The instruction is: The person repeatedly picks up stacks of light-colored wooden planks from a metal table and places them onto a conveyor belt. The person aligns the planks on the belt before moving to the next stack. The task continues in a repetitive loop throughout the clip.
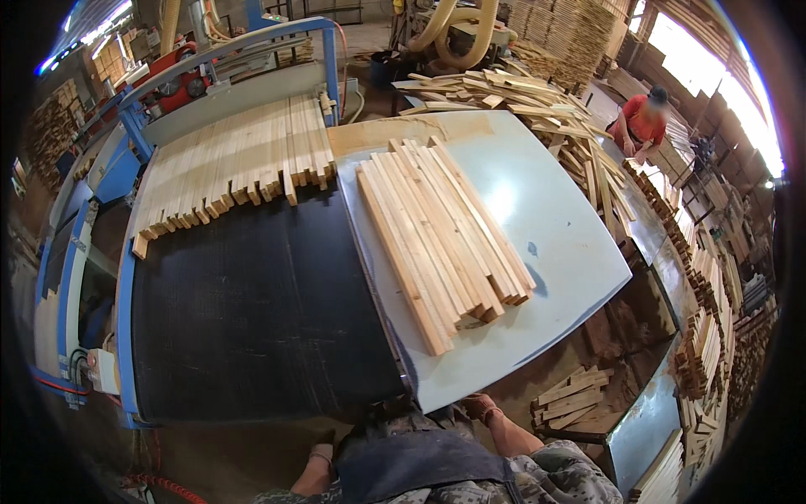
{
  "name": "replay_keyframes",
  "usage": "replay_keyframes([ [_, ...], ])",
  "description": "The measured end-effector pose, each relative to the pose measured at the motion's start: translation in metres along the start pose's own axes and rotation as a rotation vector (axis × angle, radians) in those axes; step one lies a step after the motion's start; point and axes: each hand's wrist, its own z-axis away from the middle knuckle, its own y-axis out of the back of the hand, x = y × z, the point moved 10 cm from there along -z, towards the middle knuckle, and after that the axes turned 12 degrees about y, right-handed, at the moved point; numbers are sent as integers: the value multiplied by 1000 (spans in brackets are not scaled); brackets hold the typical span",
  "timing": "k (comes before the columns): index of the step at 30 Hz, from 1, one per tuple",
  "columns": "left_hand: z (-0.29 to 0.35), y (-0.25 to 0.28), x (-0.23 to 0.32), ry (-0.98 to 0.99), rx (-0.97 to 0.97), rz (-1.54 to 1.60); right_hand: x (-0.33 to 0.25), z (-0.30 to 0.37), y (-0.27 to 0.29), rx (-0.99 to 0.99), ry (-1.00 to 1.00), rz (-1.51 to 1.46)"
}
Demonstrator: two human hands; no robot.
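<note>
My left hand [322, 447] hangs low in front of the black conveyor belt [260, 319], nearest to its front edge. It is dim, and its fingers cannot be made out. My right hand [480, 408] is by the near edge of the pale metal table [554, 252]; its fingers are partly hidden, and I see nothing held in it. On that table lies a bundle of long wooden strips [441, 231], side by side with uneven ends. A row of similar strips [235, 164] lies across the far part of the belt.
A blue machine frame [227, 57] spans the belt's far end. Behind the table is a heap of loose strips [512, 97]. A co-worker in a red top [645, 126] stands far right beside stacked wood. Short offcuts [574, 396] lie below the table at right.
</note>
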Motion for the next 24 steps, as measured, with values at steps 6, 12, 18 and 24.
replay_keyframes([
  [6,-37,29,-45,406,-190,190,-38,-20,36,170,131,209],
  [12,-20,38,-69,277,-159,57,-48,-51,67,124,135,107],
  [18,10,15,-55,2,42,-296,-94,-102,151,216,221,143],
  [24,67,8,-63,295,23,-104,-156,-148,210,182,358,290],
])
